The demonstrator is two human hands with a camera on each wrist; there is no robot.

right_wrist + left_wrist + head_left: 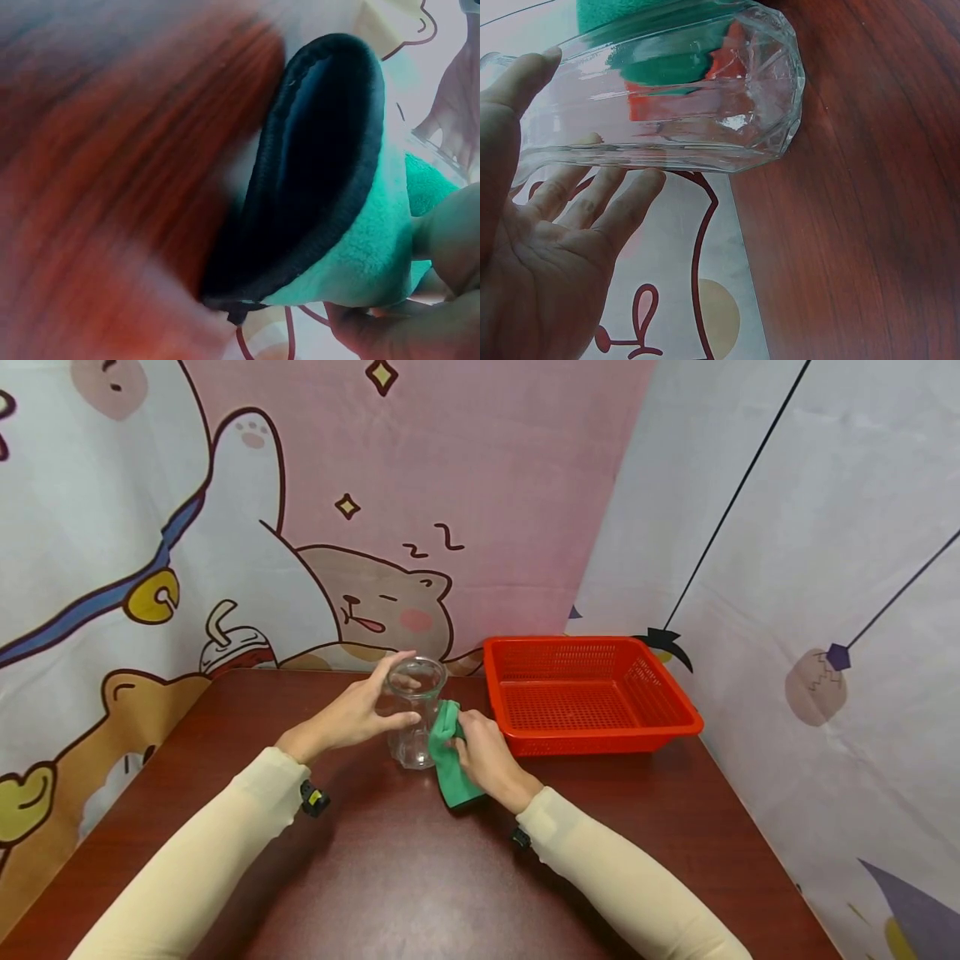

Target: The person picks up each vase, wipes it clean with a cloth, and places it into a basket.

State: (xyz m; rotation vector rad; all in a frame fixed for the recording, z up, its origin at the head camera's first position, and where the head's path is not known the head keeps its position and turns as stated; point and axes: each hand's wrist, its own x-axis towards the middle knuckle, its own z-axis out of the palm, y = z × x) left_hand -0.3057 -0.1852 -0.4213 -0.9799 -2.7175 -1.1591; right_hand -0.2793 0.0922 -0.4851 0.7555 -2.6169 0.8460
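Observation:
A clear glass jar [411, 745] with a flared rim and faceted base stands upright on the table. My left hand [352, 717] holds it near the top, thumb on the near side and fingers reaching round the far side; the left wrist view shows fingertips against the glass [735, 112]. On the jar's right, my right hand [491, 758] grips a green cloth [452, 772] with a dark edge. The cloth's upper part is close against the jar's side; contact is unclear. In the right wrist view the cloth [352, 262] hangs folded, its dark underside showing.
A red plastic basket [600, 739] with perforated walls sits at the back right of the brown wooden table [390, 877]. Behind and beside the table hangs a cartoon-printed cloth backdrop [510, 485].

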